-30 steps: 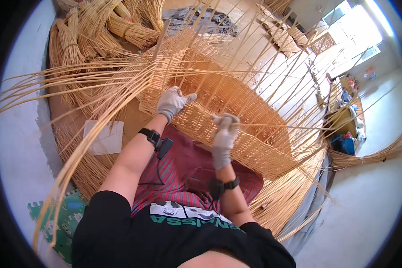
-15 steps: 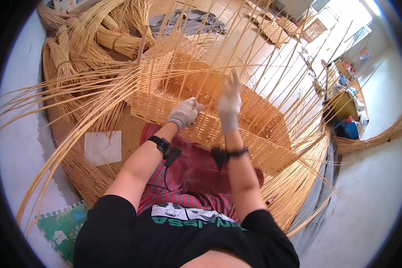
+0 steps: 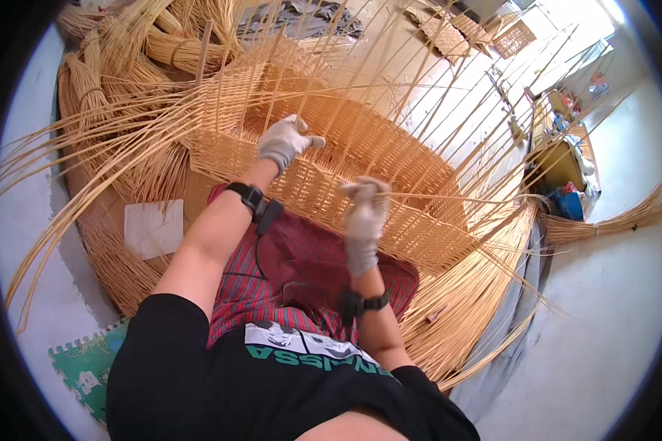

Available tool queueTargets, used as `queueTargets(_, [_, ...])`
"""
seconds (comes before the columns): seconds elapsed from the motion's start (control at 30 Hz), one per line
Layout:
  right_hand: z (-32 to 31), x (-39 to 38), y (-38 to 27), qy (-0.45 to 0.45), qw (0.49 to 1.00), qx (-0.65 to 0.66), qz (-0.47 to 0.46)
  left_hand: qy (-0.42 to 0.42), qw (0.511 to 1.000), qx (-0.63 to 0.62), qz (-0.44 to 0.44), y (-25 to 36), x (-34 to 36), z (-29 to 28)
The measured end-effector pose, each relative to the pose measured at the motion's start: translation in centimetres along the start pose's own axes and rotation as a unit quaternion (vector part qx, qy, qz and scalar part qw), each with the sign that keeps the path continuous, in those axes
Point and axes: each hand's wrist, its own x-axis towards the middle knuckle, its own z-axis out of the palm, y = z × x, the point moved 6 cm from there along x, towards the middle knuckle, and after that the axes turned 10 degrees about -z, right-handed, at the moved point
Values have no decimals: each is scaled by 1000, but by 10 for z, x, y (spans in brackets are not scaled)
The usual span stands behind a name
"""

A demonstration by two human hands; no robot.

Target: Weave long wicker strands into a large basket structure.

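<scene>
Long tan wicker basket [image 3: 423,239] bristles with thin upright stakes [image 3: 343,95]; white-gloved left hand [image 3: 285,140] gapes at its rim; white-gloved right hand [image 3: 365,217] blurs, grip unclear; tied tan rod bundles [image 3: 184,54] run out of view

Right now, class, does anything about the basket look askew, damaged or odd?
No damage stands out on the basket. Long strands jut untidily past its left end, though they appear to be unwoven lengths. The right hand is blurred, so its grip is unclear.

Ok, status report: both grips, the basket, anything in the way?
Left grip open at the near rim. Right grip, blurred, at a long strand. Basket open-topped, walls woven. Loose canes jutting off its left end.
</scene>
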Motion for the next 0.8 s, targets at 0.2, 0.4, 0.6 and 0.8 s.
queueTargets(0.2, [-89,-6,15,199,975,7,96,131,948,-225,183,15,-58,-4])
queueTargets(0.4, [-58,64,13,87,969,-208,-97,-181,980,-81,-31,20,-69,92])
queueTargets(0.6, [-48,103,-13,-19,940,-278,-195,-159,968,-182,-70,16,-68,96])
queueTargets(0.8, [-148,7,13,166,962,-211,-41,305,889,86,332,62,-126,75])
